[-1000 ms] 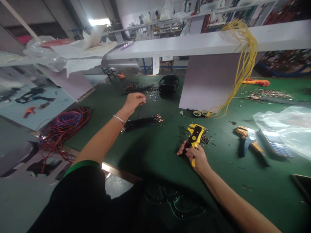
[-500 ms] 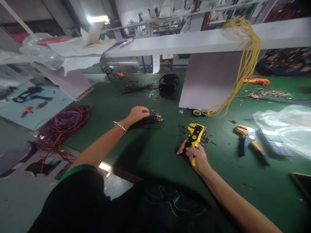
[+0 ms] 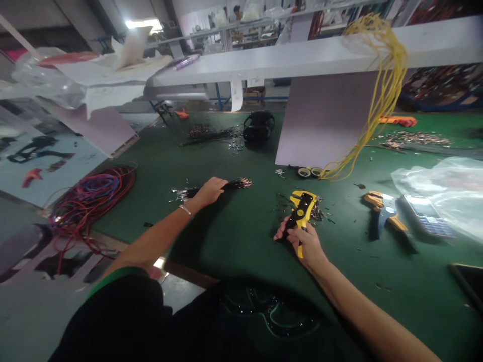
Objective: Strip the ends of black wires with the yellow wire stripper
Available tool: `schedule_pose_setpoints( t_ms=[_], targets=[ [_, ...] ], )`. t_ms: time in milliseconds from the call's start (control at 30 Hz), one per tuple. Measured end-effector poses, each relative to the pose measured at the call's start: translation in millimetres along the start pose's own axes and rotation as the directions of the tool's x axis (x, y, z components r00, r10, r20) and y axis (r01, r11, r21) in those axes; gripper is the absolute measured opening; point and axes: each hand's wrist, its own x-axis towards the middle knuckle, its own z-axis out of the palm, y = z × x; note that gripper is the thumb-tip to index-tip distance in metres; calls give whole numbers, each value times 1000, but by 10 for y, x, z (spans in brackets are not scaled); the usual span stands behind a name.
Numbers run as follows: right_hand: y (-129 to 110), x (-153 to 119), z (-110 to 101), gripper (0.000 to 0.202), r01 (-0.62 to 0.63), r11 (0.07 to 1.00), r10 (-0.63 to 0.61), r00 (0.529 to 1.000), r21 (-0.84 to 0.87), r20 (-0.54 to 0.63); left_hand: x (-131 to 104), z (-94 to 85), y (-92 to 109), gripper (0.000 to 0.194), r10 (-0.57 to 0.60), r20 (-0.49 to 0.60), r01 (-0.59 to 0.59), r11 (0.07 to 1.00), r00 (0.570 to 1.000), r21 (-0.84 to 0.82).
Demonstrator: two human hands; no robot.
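Note:
My left hand [image 3: 210, 193] is closed over the middle of a bundle of short black wires [image 3: 237, 184] lying on the green tabletop. Bare copper ends show at the bundle's right, and pale tips stick out to the left of the hand. In my right hand [image 3: 306, 242] is a yellow and black wire stripper [image 3: 302, 208], its jaws pointing up and away from me. Behind the stripper's head lies a small heap of dark wire scraps [image 3: 316, 213]. The undersides of my left fingers are hidden.
Right of the stripper lie another wire stripper [image 3: 385, 211], a keypad phone [image 3: 426, 216] and clear plastic [image 3: 449, 193]. Yellow wires [image 3: 390, 85] hang off the white shelf [image 3: 271, 60] beside tape rolls [image 3: 305, 173]. Red and blue cable coils [image 3: 94, 193] sit at left, a black headset [image 3: 258, 125] behind.
My left hand has moved down onto the black wire bundle and closed over it. My right hand still holds the wire stripper in nearly the same place. The view has shifted slightly.

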Motion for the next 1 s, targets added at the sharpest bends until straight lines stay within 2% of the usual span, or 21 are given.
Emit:
schedule_pose_setpoints(
  t_ms=[133, 333, 567, 700, 867, 1000],
  targets=[
    [-8, 0, 4, 20, -3, 1000, 3, 1000, 2, -2, 0, 33, 51, 43, 3, -25, -3, 1000, 1000, 16],
    [-6, -1, -2, 21, -9, 1000, 9, 1000, 4, -11, 121, 29, -24, 42, -69, -54, 69, 998, 996, -6],
    [-12, -6, 10, 21, -18, 1000, 19, 1000, 9, -16, 193, -123, -121, 43, -113, -10, 112, 991, 994, -68],
    [-17, -13, 14, 21, -14, 1000, 14, 1000, 3, -14, 251, -113, -142, 44, -96, 9, 96, 994, 995, -54],
    [-30, -16, 22, 21, -12, 1000, 12, 999, -5, -30, 226, -117, -107, 43, -73, -29, 73, 997, 997, -13],
    [-30, -13, 22, 21, -23, 1000, 23, 999, 7, -26, 123, -194, 34, 32, -84, -71, 86, 996, 994, 32]
  ],
)
